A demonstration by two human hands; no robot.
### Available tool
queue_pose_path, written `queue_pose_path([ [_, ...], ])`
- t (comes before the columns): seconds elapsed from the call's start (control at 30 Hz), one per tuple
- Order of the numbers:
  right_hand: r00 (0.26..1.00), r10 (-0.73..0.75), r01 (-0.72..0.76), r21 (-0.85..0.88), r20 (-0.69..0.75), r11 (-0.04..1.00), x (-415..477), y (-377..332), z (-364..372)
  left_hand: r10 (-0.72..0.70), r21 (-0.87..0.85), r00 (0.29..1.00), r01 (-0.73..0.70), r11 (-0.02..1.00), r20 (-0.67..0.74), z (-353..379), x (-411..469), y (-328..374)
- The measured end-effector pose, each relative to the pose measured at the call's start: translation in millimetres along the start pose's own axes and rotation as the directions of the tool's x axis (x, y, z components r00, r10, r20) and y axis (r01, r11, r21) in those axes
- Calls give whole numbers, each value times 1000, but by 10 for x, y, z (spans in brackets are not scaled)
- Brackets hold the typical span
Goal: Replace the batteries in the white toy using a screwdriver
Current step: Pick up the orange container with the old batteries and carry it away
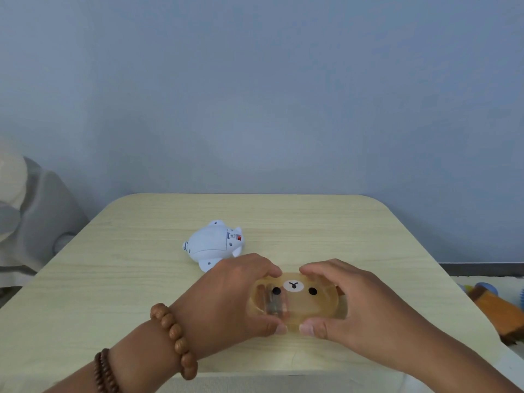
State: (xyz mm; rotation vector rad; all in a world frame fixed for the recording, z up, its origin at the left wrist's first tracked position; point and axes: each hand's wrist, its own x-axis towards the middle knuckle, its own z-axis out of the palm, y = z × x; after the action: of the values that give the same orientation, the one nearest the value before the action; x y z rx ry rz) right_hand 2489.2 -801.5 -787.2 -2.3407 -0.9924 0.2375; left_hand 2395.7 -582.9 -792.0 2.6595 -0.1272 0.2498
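Desk seen from the person's side. The white toy lies on the desk beyond and slightly to the left of the left hand, close to its knuckles but apart from them. It is well clear of the right hand.

Both hands grip a clear amber box with a bear face printed on its lid, which sits at the near middle of the desk. Through the lid, on the left side, a few upright cylinders show that look like batteries. They are blurred by the plastic, and their number cannot be told.

The toy's nearest foot is partly covered by the left hand, and a small panel with a red spot shows on its upper right side. Both ends of the box are hidden under the palms. The forearms are cut off by the lower edge of the view.

Each hand is curled round one end of the box, with its fingers over the far rim and its thumb pressed on the near rim. The thumb tips almost meet. A bead bracelet circles the left wrist.
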Motion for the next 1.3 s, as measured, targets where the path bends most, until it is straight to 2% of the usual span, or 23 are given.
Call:
queue_pose_path([
  [0.2,1000,-3,3,-17,-17,1000,-13,-14,16,-25,6,1000,25,1000,14,36,9,16],
  [0.3,998,-53,54,-35,14,998,-74,24,2,-34,-12,999,34,999,10,97,11,33],
  [0.33,999,-39,39,3,-25,999,-117,48,-4,-27,-16,1000,27,1000,0,122,13,30],
  [0.4,969,59,-46,57,-241,997,-241,151,8,-10,-19,1000,9,1000,-24,159,5,22],
  [0.43,924,131,-131,23,-359,991,-309,235,50,0,-22,999,0,1000,-33,173,-3,17],
  [0.5,845,215,-338,-176,-490,924,-405,371,178,6,-34,1000,-7,999,-27,188,-8,11],
  [0.57,831,172,-377,-309,-529,873,-460,480,309,1,-36,1000,-1,999,-4,191,-5,7],
  [0.67,808,139,-364,-299,-573,882,-436,467,359,12,-42,1000,-13,999,-5,208,-16,18],
  [0.87,811,143,-369,-306,-568,878,-353,413,308,11,-46,996,-15,999,-91,274,-74,15],
  [0.93,780,138,-363,-261,-610,894,-337,374,259,2,-53,993,-9,999,-118,244,-85,13],
  [1.0,789,206,-373,-185,-579,909,-286,292,172,-9,-71,990,-1,997,-143,152,-105,57],
  [1.07,806,228,-311,-62,-546,948,-191,189,57,-33,-99,979,13,995,-202,-48,-93,110],
  [1.17,788,222,-188,119,-574,975,92,-30,-199,-73,-116,960,43,992,-272,-516,34,71],
  [1.3,793,199,-123,169,-575,978,655,-437,-599,-106,-94,955,83,992,-277,-1212,278,-105],
])
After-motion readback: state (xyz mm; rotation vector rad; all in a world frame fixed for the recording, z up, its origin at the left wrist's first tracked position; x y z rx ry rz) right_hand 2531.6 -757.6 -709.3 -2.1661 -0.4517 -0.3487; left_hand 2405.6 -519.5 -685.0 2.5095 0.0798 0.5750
